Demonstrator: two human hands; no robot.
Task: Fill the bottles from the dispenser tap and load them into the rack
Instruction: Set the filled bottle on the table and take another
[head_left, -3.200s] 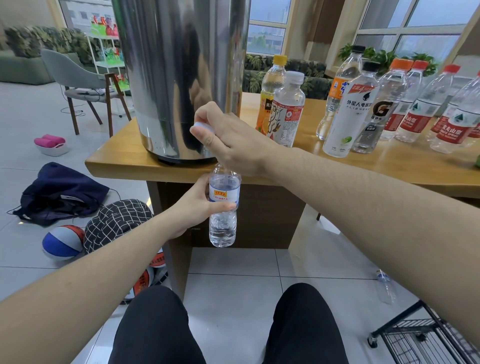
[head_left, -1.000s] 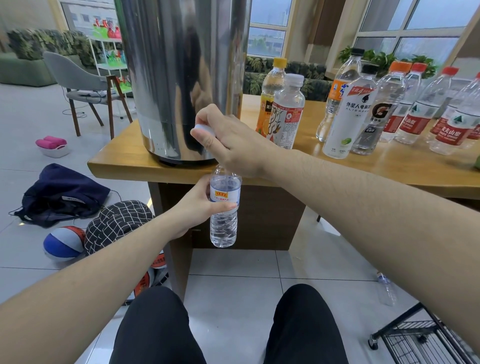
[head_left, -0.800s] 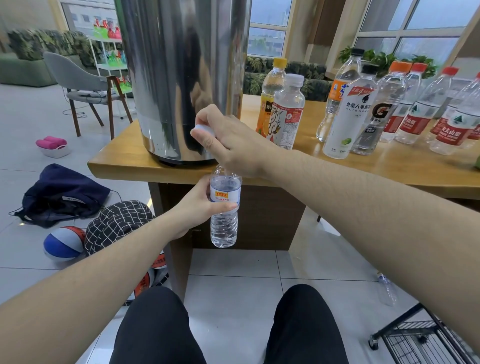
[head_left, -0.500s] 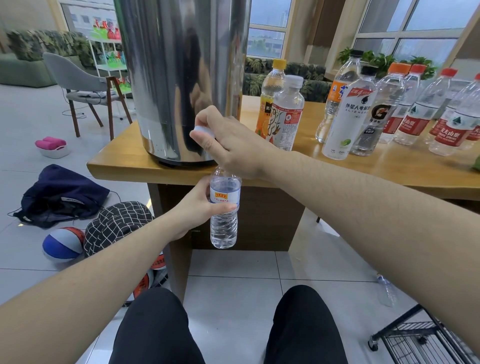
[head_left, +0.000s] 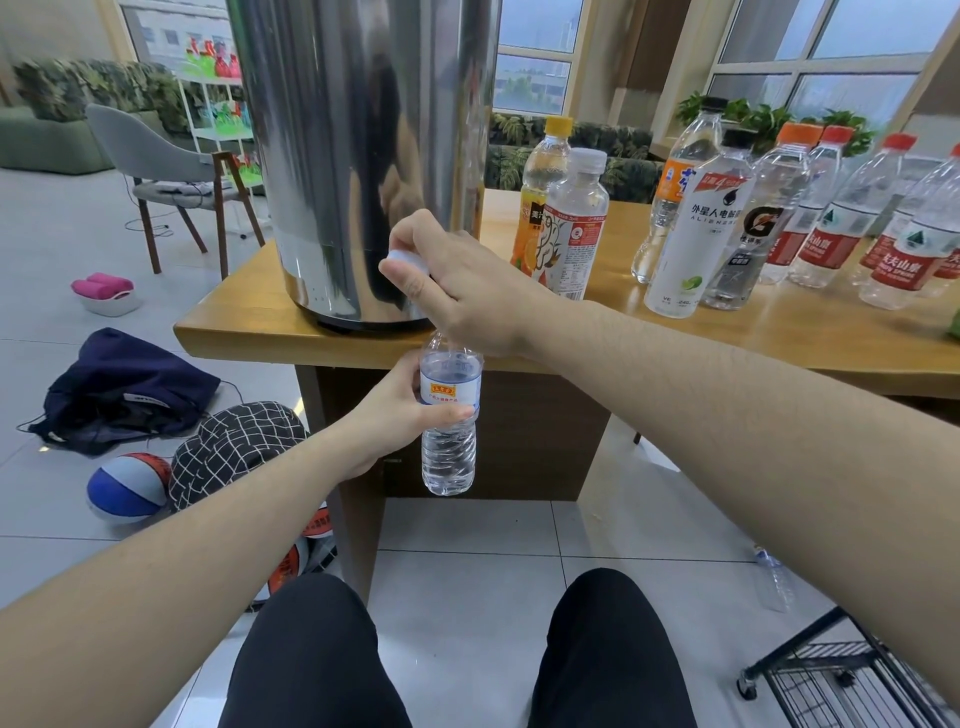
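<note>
My left hand (head_left: 400, 410) grips a small clear bottle (head_left: 449, 452) with a blue-and-yellow label, holding it upright below the table edge. Its mouth is hidden under my right hand (head_left: 462, 291). The bottle is filled with water to about its shoulder. My right hand pinches a white round piece (head_left: 408, 260) at the foot of the steel dispenser (head_left: 358, 156); the tap itself is covered by my fingers. A black wire rack (head_left: 841, 686) on castors stands on the floor at the lower right.
Several capped bottles (head_left: 691, 234) stand along the wooden table (head_left: 779, 332) to the right of the dispenser. One bottle (head_left: 774, 582) lies on the floor near the rack. Bags and balls (head_left: 130, 483) lie at the left. My knees are below.
The water in the small bottle has risen. Both hands have stayed almost where they were.
</note>
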